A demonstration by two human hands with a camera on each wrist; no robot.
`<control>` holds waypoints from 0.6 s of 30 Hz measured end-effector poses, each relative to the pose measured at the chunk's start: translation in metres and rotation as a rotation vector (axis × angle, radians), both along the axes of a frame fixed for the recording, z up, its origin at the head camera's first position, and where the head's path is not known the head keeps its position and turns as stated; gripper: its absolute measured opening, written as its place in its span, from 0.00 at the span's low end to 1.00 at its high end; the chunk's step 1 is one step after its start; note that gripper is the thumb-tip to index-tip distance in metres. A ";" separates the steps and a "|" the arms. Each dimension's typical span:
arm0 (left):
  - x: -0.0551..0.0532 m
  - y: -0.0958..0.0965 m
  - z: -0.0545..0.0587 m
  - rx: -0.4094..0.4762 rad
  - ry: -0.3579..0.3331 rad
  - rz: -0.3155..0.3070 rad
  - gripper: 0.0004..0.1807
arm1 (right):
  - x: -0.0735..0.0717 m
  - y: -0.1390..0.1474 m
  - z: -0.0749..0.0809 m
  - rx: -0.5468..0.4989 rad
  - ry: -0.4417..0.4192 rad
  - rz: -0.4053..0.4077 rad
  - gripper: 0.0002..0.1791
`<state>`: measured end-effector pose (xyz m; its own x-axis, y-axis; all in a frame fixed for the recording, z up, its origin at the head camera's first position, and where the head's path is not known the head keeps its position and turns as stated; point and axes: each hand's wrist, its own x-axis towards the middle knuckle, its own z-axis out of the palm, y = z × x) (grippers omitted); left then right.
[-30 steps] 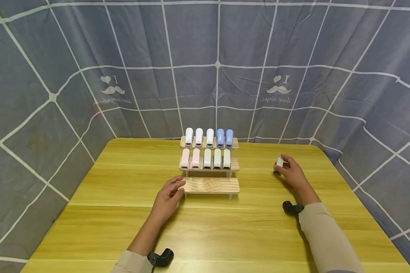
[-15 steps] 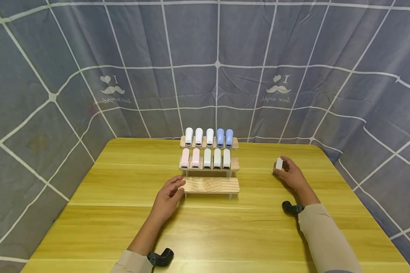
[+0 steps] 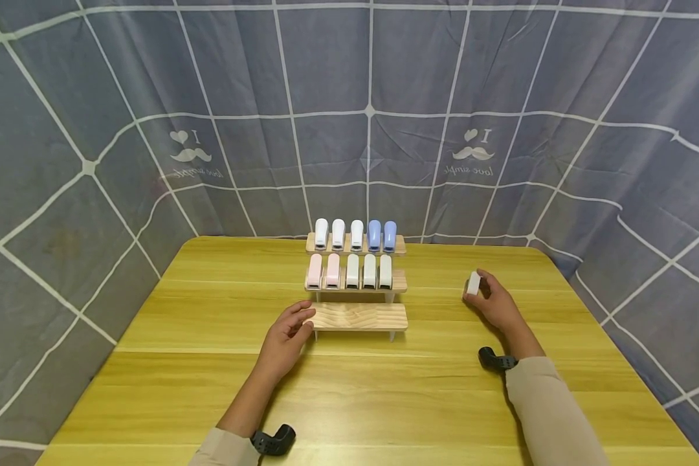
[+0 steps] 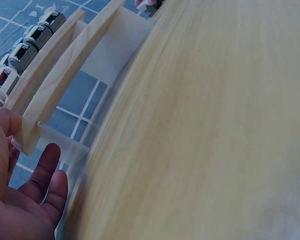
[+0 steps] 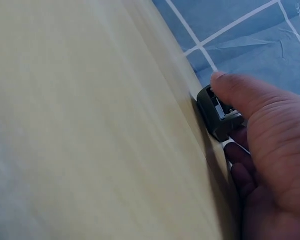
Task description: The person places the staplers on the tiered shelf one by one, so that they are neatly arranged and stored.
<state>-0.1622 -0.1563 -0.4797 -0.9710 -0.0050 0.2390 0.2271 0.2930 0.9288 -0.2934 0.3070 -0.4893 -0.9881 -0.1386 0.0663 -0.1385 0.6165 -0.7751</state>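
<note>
My right hand (image 3: 497, 304) holds a small white stapler (image 3: 474, 283) between thumb and fingers, low over the right part of the table. In the right wrist view the stapler's dark base and metal end (image 5: 221, 112) show beside the thumb, close to the tabletop. On the other side my left hand (image 3: 284, 338) grips the left end of the front wooden shelf (image 3: 361, 316), its thumb at the front corner and a finger at the back one. Seen from the left wrist, the other fingers (image 4: 45, 172) hang beside the shelf's pale leg (image 4: 65, 142).
Behind the front shelf, a middle shelf (image 3: 400, 281) bears two pink staplers (image 3: 323, 270) and three pale ones (image 3: 369, 270). The back shelf (image 3: 400, 248) bears three white staplers (image 3: 338, 234) and two blue ones (image 3: 382, 235). A grey curtain (image 3: 338, 149) surrounds the table (image 3: 373, 401).
My right hand has drawn slightly nearer and left with the stapler, which has turned so that more of its white side shows. My left hand keeps its place on the shelf.
</note>
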 end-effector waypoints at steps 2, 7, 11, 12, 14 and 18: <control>0.000 0.000 0.000 0.000 -0.007 0.001 0.16 | 0.001 0.000 -0.001 0.014 0.010 -0.005 0.46; 0.000 0.000 0.001 0.003 -0.010 0.003 0.15 | 0.004 -0.003 -0.001 0.036 0.024 -0.018 0.45; 0.001 0.000 0.002 -0.002 -0.011 0.005 0.15 | 0.006 -0.004 -0.002 0.037 0.026 -0.030 0.45; 0.001 0.000 0.002 -0.002 -0.013 0.005 0.15 | 0.006 -0.004 -0.002 0.039 0.030 -0.031 0.45; 0.001 0.000 0.002 -0.004 -0.015 0.005 0.15 | 0.007 -0.005 -0.002 0.037 0.029 -0.036 0.44; 0.001 0.000 0.002 -0.003 -0.014 0.007 0.15 | 0.009 -0.007 -0.004 0.043 0.024 -0.050 0.45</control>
